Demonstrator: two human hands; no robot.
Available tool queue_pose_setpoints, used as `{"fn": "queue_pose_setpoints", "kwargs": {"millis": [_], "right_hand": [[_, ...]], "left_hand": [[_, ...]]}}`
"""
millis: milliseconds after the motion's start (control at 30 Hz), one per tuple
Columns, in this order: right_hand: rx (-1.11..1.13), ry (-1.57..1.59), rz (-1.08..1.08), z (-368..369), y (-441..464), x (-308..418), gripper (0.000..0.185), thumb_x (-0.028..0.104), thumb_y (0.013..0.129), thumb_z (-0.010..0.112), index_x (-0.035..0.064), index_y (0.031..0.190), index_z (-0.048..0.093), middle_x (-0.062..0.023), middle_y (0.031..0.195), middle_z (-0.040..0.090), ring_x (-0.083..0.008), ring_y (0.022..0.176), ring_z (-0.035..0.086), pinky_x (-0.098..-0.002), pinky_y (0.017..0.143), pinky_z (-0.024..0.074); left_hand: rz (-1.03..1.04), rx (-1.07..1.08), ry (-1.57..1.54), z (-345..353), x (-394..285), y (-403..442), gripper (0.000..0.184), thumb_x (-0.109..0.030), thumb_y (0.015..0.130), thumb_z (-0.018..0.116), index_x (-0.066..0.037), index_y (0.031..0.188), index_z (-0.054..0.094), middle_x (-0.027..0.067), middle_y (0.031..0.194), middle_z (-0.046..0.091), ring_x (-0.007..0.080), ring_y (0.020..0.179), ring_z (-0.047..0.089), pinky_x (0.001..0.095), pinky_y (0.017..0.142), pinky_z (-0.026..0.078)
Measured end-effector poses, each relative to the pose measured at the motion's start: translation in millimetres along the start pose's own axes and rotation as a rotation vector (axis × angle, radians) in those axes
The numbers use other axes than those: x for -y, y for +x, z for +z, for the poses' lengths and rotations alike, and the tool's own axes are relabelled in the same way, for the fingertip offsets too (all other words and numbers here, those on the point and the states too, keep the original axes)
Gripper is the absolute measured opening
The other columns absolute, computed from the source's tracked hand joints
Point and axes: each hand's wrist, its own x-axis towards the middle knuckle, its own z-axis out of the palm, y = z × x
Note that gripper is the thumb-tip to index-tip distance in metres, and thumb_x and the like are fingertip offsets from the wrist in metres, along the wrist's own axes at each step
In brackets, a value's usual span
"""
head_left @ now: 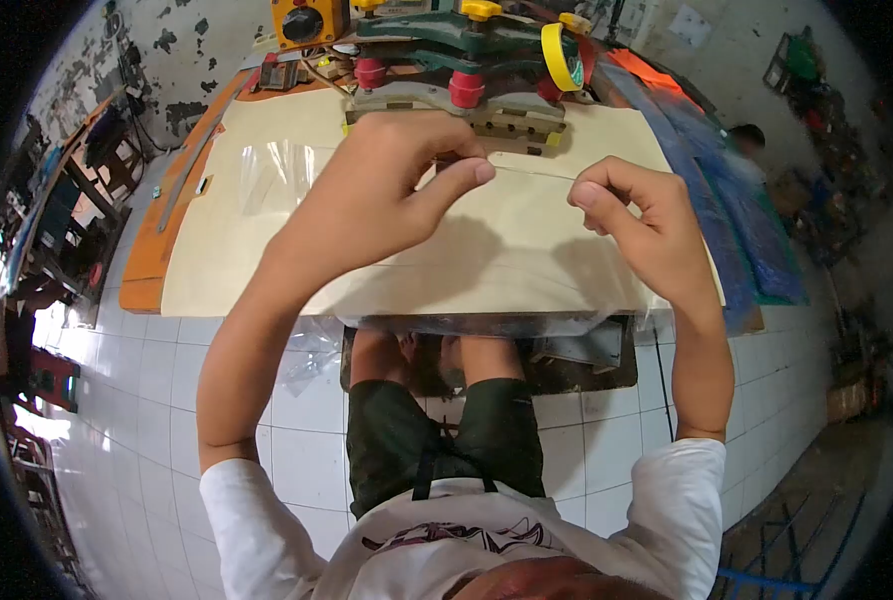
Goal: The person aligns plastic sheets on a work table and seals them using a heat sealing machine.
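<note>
A sheet of clear plastic film (526,250) hangs between my two hands, its top edge drawn nearly straight. My left hand (406,180) pinches the upper left of this edge between thumb and fingers. At the upper right, my right hand (641,205) is closed with thumb against curled fingers on the same edge. The film is see-through, so its full outline is hard to make out. Both hands are raised over a cream-coloured table covering (226,255), just in front of a green machine (421,55) with red and yellow knobs.
An orange box with a black dial (304,24) stands at the back left. A yellow tape roll (558,58) is by the machine's right side. More clear plastic (276,172) lies at left. Blue plastic sheeting (751,225) covers the table's right side.
</note>
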Motion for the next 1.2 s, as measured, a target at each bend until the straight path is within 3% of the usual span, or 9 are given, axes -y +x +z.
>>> {"fn": "queue_pose_setpoints", "kwargs": {"millis": [67, 167, 533, 833, 1000, 1067, 1100, 1167, 1200], "right_hand": [[0.094, 0.146, 0.004, -7, -1, -2, 0.021, 0.019, 0.093, 0.063, -0.001, 0.085, 0.065, -0.002, 0.064, 0.059, -0.0072, 0.061, 0.051, -0.0249, 0.057, 0.0428], [0.124, 0.255, 0.007, -17, -3, -2, 0.021, 0.018, 0.095, 0.061, -0.0012, 0.086, 0.063, 0.001, 0.069, 0.058, -0.006, 0.065, 0.051, -0.0235, 0.06, 0.0424], [0.051, 0.226, -0.006, -49, -12, -13, 0.02, 0.017, 0.096, 0.06, -0.0006, 0.089, 0.063, 0.0003, 0.077, 0.059, -0.0066, 0.07, 0.052, -0.0224, 0.065, 0.0435], [-0.001, 0.242, 0.004, -62, -13, -25, 0.02, 0.018, 0.096, 0.06, -0.0002, 0.086, 0.062, -0.0004, 0.08, 0.06, -0.0076, 0.069, 0.052, -0.0231, 0.066, 0.044], [0.004, 0.231, 0.052, -77, -19, -27, 0.022, 0.017, 0.096, 0.06, -0.0001, 0.082, 0.061, -0.001, 0.08, 0.06, -0.0073, 0.07, 0.053, -0.0227, 0.067, 0.0448], [0.348, 0.185, 0.147, -91, -29, -13, 0.019, 0.015, 0.094, 0.061, -0.0012, 0.084, 0.066, -0.0051, 0.085, 0.065, -0.0121, 0.075, 0.061, -0.0238, 0.067, 0.0464], [0.358, 0.187, 0.143, -92, -30, -7, 0.019, 0.015, 0.094, 0.061, -0.0012, 0.084, 0.066, -0.0051, 0.085, 0.065, -0.0121, 0.075, 0.061, -0.0238, 0.067, 0.0464], [0.821, 0.226, -0.386, -93, -30, 3, 0.016, 0.013, 0.09, 0.063, -0.0008, 0.093, 0.071, -0.0097, 0.095, 0.069, -0.0202, 0.084, 0.067, -0.0319, 0.07, 0.0503], [0.825, 0.221, -0.394, -83, -35, 13, 0.016, 0.013, 0.09, 0.063, -0.0008, 0.093, 0.071, -0.0097, 0.095, 0.069, -0.0202, 0.084, 0.067, -0.0319, 0.07, 0.0503]], "left_hand": [[-0.091, 0.045, 0.009, -9, -3, -1, 0.018, -0.016, 0.09, 0.067, 0.001, 0.085, 0.066, 0.0054, 0.072, 0.064, 0.0113, 0.062, 0.052, 0.0275, 0.054, 0.04], [-0.141, 0.07, -0.012, -16, 1, -4, 0.019, -0.017, 0.09, 0.068, 0.001, 0.086, 0.066, 0.0046, 0.072, 0.064, 0.0095, 0.062, 0.051, 0.0269, 0.054, 0.039], [-0.153, 0.096, -0.051, -29, 13, -15, 0.018, -0.018, 0.092, 0.067, 0.0, 0.089, 0.068, 0.0011, 0.075, 0.064, 0.0067, 0.064, 0.052, 0.0244, 0.059, 0.041], [-0.216, 0.126, -0.029, -37, 15, -25, 0.017, -0.019, 0.09, 0.068, -0.002, 0.091, 0.07, 0.0017, 0.078, 0.066, 0.0088, 0.07, 0.056, 0.0253, 0.067, 0.038], [-0.12, 0.114, 0.02, -43, 12, -27, 0.013, -0.015, 0.088, 0.069, -0.002, 0.089, 0.07, 0.0046, 0.083, 0.067, 0.0128, 0.074, 0.057, 0.027, 0.068, 0.04], [-0.068, 0.04, 0.054, -41, 10, -25, 0.011, -0.012, 0.086, 0.069, -0.001, 0.088, 0.068, 0.0063, 0.083, 0.067, 0.0155, 0.074, 0.058, 0.0285, 0.068, 0.042], [-0.013, -0.031, 0.088, -39, 8, -23, 0.009, -0.009, 0.085, 0.069, 0.0, 0.087, 0.067, 0.0079, 0.083, 0.066, 0.0181, 0.074, 0.059, 0.03, 0.068, 0.044], [0.109, -0.067, 0.136, -35, 4, -17, 0.008, -0.006, 0.083, 0.069, 0.001, 0.087, 0.066, 0.009, 0.083, 0.065, 0.0209, 0.075, 0.06, 0.0315, 0.069, 0.045], [0.244, -0.098, 0.182, -32, 1, -12, 0.008, -0.003, 0.082, 0.07, 0.002, 0.087, 0.065, 0.0101, 0.082, 0.064, 0.0237, 0.076, 0.06, 0.033, 0.069, 0.047]]}}
